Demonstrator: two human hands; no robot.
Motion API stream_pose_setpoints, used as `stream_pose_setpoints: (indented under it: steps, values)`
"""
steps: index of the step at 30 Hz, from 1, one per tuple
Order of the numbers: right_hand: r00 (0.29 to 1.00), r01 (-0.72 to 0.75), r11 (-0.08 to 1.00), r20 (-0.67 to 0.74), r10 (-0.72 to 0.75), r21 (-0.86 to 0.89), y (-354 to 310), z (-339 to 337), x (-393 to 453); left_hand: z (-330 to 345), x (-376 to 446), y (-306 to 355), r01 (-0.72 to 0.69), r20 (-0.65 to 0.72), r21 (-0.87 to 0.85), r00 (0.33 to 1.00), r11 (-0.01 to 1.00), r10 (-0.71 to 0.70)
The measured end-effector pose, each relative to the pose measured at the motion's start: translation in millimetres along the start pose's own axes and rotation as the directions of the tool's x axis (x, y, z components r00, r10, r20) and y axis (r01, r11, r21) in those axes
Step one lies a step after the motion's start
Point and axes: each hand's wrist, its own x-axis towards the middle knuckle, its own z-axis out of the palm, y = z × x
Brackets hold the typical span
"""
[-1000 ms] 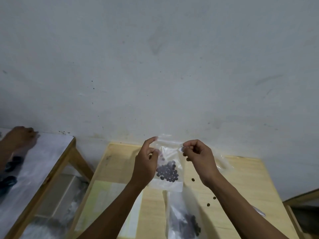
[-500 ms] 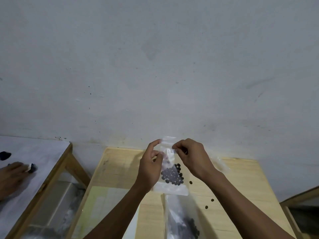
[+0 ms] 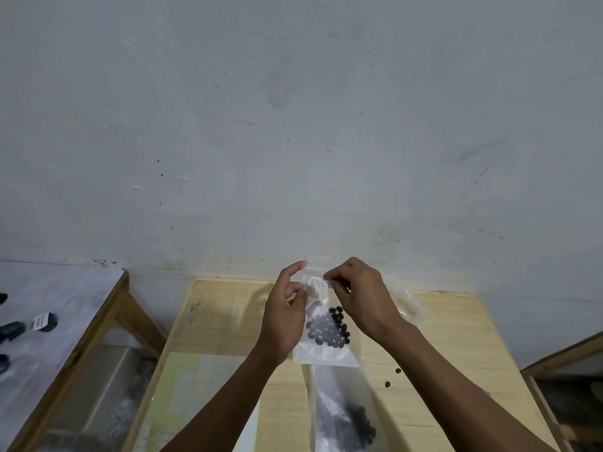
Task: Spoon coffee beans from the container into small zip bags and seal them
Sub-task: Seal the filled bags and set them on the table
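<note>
The left hand (image 3: 287,318) covers the left edge of the zip bag (image 3: 326,349), and the right hand (image 3: 362,298) covers its upper right corner, so whether the seal is closed all along cannot be told. The larger bag (image 3: 339,415) below runs off the bottom edge, as does the table (image 3: 450,337). Both forearms are cut off there too. On the side table (image 3: 65,308), dark items (image 3: 44,322) at the left edge are partly cut off and too small to identify.
</note>
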Motion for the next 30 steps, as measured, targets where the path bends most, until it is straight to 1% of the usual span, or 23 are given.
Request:
stream_pose_setpoints:
  steps: [7,12,14,16,17,18,19,20,21,22,24,26,28,30]
  values:
    - [0.998,0.035,0.999,-0.048,-0.035,0.004,0.8,2.6,-1.9,-0.4,0.4,2.1,0.007,0.009,-0.022,1.0,1.0,-0.007]
    - [0.985,0.063,0.996,-0.163,-0.052,0.065,1.5,3.9,-5.6,1.8,-0.5,2.7,0.016,0.009,-0.103,1.0,0.995,-0.015]
    - [0.969,0.025,0.995,-0.247,-0.001,0.094,-0.6,5.8,-8.3,2.3,-1.4,4.1,0.007,0.008,-0.143,1.0,0.99,-0.006]
    - [0.938,-0.079,0.982,-0.32,0.131,0.169,-2.7,5.9,-11.1,2.1,-1.4,4.7,-0.006,0.002,-0.169,1.0,0.986,0.007]
    - [0.922,-0.158,0.956,-0.309,0.233,0.248,-3.5,5.8,-12.2,1.5,-1.4,5.4,-0.015,-0.003,-0.17,1.0,0.985,0.015]
    - [0.907,-0.245,0.904,-0.247,0.341,0.35,-4.1,4.5,-13.2,1.1,-1.2,5.2,-0.021,-0.005,-0.167,1.0,0.986,0.021]
    - [0.89,-0.32,0.822,-0.149,0.432,0.471,-4.3,2.8,-13.0,1.1,-1.3,5.6,-0.024,-0.004,-0.169,1.0,0.985,0.024]
    - [0.874,-0.372,0.721,-0.04,0.483,0.584,-2.7,1.8,-12.5,1.3,-1.2,5.6,-0.018,-0.001,-0.166,1.0,0.986,0.018]
    - [0.866,-0.394,0.642,0.031,0.499,0.658,-1.0,1.5,-12.1,1.9,-1.2,6.5,-0.004,0.005,-0.165,1.0,0.986,0.005]
    - [0.867,-0.391,0.614,0.05,0.496,0.685,0.0,1.2,-12.4,2.4,-1.1,6.9,0.015,0.008,-0.162,1.0,0.987,-0.014]
    - [0.877,-0.366,0.619,0.034,0.48,0.695,-0.6,0.6,-13.7,3.9,-1.2,9.0,0.055,0.009,-0.166,0.998,0.985,-0.054]
    - [0.886,-0.34,0.632,0.012,0.464,0.697,-2.5,1.0,-14.0,6.6,-1.6,13.5,0.1,0.004,-0.209,0.995,0.973,-0.101]
    - [0.907,-0.306,0.667,-0.006,0.422,0.679,-3.9,1.6,-15.4,9.5,-1.6,19.0,0.131,-0.019,-0.266,0.99,0.955,-0.141]
    - [0.924,-0.274,0.71,-0.026,0.38,0.649,-5.1,3.0,-16.6,11.8,0.0,20.5,0.136,-0.045,-0.264,0.987,0.955,-0.153]
